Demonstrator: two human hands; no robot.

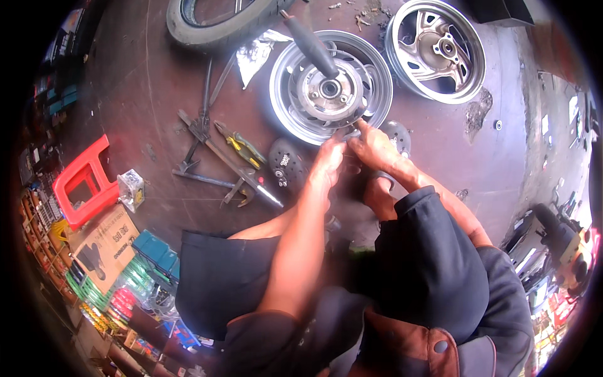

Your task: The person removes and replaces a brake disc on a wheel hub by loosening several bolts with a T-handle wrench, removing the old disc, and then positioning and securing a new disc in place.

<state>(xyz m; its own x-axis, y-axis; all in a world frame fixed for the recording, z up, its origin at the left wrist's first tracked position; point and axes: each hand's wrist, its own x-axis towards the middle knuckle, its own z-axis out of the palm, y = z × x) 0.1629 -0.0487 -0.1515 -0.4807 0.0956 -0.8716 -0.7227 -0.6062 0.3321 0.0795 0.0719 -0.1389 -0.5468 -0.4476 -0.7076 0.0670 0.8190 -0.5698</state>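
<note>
A silver motorcycle wheel rim [281, 100] lies flat on the floor in front of me, its hub facing up. At its near edge, my left hand [330, 157] is closed, and what its fingers grip is hidden. Close beside it, my right hand [375, 148] is closed too, its fingertips over the near edge of the rim. A small dark piece [358, 114] shows just beyond the right fingertips; I cannot make out what it is. Across the far part of the rim leans a dark tapered handle [312, 48], its end near the hub bearing.
A second rim [394, 60] lies at the far right, a black tire [242, 30] at the far left. Left of my feet are yellow-handled pliers [244, 149], a long metal bar [229, 160] and other tools. A red plastic frame [63, 182] and cardboard box [113, 242] stand left.
</note>
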